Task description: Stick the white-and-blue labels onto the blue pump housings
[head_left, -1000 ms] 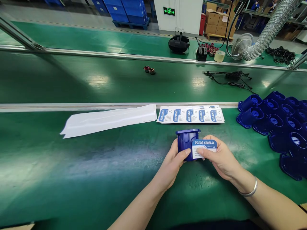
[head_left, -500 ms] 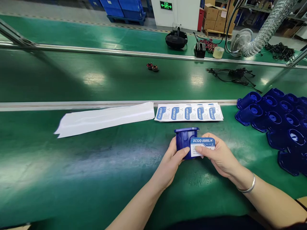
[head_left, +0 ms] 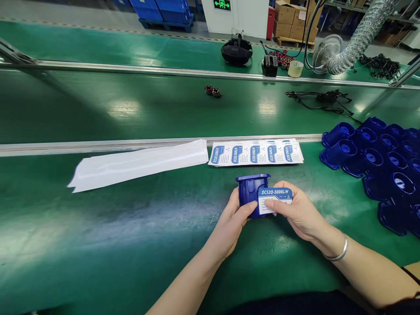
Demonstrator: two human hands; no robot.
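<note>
A dark blue plastic housing rests on the green mat in front of me. My left hand grips its left side, thumb on the front face. My right hand pinches a blue and white label reading DC52Q-5000L/H and presses it against the housing's right face. A silver bangle sits on my right wrist.
A sheet of the same labels lies just beyond the housing. White backing strips lie to the left. Several blue housings are piled at the right. Beyond a metal rail runs a conveyor belt with black cables and small coils.
The label has been pressed a little closer onto the housing. My hands stay in the same grip; the view has shifted slightly.
</note>
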